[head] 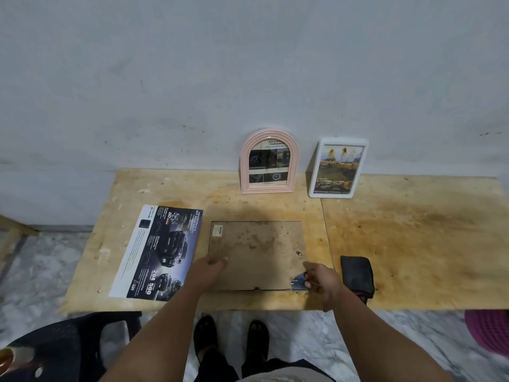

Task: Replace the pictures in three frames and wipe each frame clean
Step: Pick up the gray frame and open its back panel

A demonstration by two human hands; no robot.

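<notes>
A rectangular picture frame lying face down, its stained brown backing board (pixel 256 255) uppermost, sits near the front edge of a pale plywood surface (pixel 413 244). The left hand (pixel 210 264) rests on the board's left edge, fingers loosely curled over it. The right hand (pixel 323 279) is at the board's front right corner, its fingers pinching the corner of a dark blue printed picture (pixel 298 283) that pokes out from under the board. Just left of the frame lies a loose dark car brochure page (pixel 162 252), flat on the surface. Right of the frame, near the right hand, lies a folded black cloth (pixel 356 274). At the back, leaning on the grey wall (pixel 248 64), stand a pink arched frame (pixel 268 161) holding a dark printed picture and a white rectangular frame (pixel 337 168) holding a yellowish car picture.
</notes>
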